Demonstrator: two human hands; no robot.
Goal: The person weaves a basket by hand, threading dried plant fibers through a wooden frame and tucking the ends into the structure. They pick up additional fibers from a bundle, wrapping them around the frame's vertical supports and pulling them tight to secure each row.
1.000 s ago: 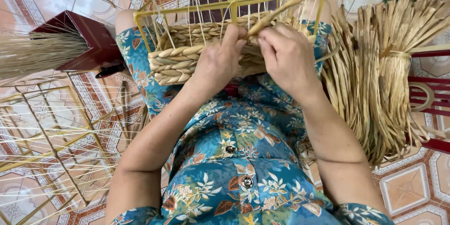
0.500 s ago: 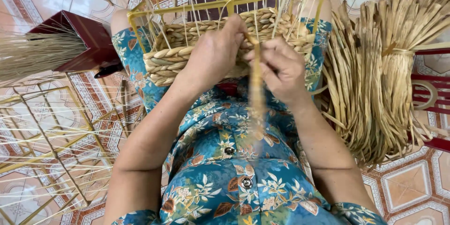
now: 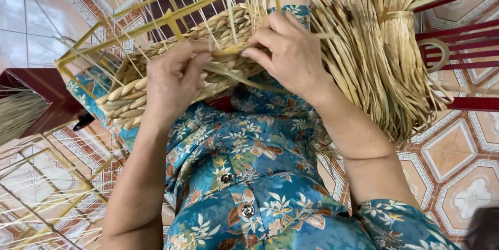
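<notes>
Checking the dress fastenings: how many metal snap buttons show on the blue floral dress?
2. One snap button sits on the dress front below the basket; the second snap button lies just lower and to its right. Folds or the hands may hide others.

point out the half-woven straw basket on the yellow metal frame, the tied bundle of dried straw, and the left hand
half-woven straw basket [image 3: 130, 99]: head view, on its braided side wall.
yellow metal frame [image 3: 171, 18]: head view, on an upper bar.
tied bundle of dried straw [image 3: 379, 47]: head view, on the stalks below the tie.
left hand [image 3: 174, 81]: head view, on its back.
</notes>
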